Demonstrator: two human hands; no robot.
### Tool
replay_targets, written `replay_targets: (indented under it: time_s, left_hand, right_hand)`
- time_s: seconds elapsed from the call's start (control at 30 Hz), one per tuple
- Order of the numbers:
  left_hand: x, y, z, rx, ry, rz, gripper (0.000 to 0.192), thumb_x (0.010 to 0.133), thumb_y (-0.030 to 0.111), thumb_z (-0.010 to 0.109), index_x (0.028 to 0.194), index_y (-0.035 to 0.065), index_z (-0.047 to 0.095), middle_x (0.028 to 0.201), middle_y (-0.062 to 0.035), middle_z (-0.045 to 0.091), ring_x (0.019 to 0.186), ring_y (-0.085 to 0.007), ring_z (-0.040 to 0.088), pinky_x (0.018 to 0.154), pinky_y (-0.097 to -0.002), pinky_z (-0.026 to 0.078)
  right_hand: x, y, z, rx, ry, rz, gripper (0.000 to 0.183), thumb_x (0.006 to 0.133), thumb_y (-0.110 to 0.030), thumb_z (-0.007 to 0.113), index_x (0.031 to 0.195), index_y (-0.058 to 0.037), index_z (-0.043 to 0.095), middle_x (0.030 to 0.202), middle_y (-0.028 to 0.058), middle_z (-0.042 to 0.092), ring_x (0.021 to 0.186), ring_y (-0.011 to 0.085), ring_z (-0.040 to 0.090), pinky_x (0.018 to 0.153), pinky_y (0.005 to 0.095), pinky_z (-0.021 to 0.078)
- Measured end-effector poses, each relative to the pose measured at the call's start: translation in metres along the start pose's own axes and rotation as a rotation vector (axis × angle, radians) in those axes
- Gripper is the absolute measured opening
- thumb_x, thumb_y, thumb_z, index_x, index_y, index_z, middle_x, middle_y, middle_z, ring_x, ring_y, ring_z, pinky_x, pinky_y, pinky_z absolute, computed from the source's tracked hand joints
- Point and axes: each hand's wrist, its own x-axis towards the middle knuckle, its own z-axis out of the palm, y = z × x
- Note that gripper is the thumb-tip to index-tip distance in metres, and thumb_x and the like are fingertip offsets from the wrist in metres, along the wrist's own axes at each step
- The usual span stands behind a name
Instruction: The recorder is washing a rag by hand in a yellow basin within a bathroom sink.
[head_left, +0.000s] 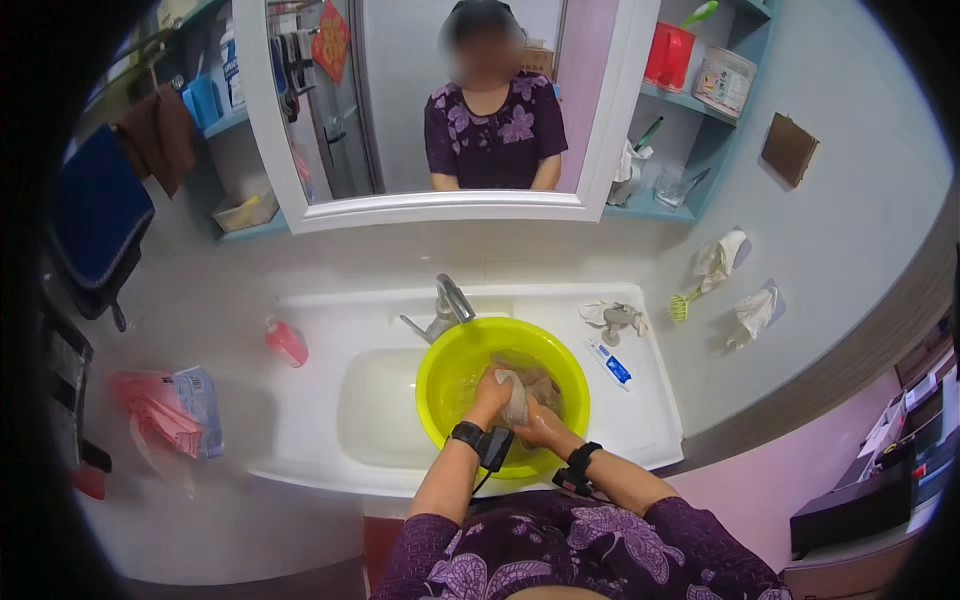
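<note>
A yellow-green plastic basin (575, 375) sits on the white washbasin counter, partly over the sink's bowl. Inside it, my left hand (491, 396) and my right hand (541, 424) grip a wet, light greyish cloth (514, 401) between them. More brownish wet cloth (541, 382) lies in the water just behind and to the right of my hands. Both wrists wear black straps with small devices. The chrome faucet (454, 300) stands at the basin's back left edge. Some fingers are hidden by the cloth and by the hands themselves.
A pink bottle (287, 344) stands on the counter's left side. At right lie a toothpaste tube (611, 365) and a crumpled cloth (616, 319). A framed mirror (450, 208) and blue shelves rise behind. A green brush (681, 304) and cloths hang on the right wall.
</note>
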Motion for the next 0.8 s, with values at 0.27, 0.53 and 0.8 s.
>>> replay_targets:
  time_s: [0.27, 0.53, 0.8]
  left_hand:
    - [-0.025, 0.107, -0.078, -0.832, -0.498, -0.154, 0.055, 0.076, 0.029, 0.057, 0.119, 0.0044, 0.035, 0.11, -0.01, 0.045, 0.097, -0.0207, 0.046, 0.079, -0.034, 0.041]
    - [-0.024, 0.123, -0.069, -0.834, -0.36, 0.019, 0.025, 0.07, 0.014, 0.061, 0.091, 0.0047, 0.051, 0.083, -0.0007, 0.052, 0.077, -0.0125, 0.052, 0.068, -0.0245, 0.043]
    - [-0.008, 0.062, -0.035, 0.135, 0.058, 0.214, 0.017, 0.069, 0.015, 0.056, 0.081, 0.0051, 0.051, 0.067, -0.0055, 0.052, 0.066, -0.0138, 0.05, 0.06, -0.0277, 0.042]
  right_hand:
    - [-0.025, -0.049, -0.048, 1.317, -0.088, 0.077, 0.051, 0.069, -0.014, 0.053, 0.116, 0.0004, 0.037, 0.103, 0.0097, 0.05, 0.092, 0.0187, 0.05, 0.078, 0.0293, 0.0402]
    - [-0.024, -0.053, -0.049, 1.457, -0.279, 0.091, 0.045, 0.071, -0.014, 0.054, 0.112, -0.0009, 0.04, 0.096, 0.0067, 0.053, 0.083, 0.0156, 0.053, 0.076, 0.0274, 0.041]
    - [-0.004, -0.021, -0.027, 0.342, -0.076, -0.028, 0.048, 0.068, -0.018, 0.057, 0.107, 0.0034, 0.04, 0.096, 0.0138, 0.053, 0.09, 0.019, 0.051, 0.08, 0.0296, 0.0381]
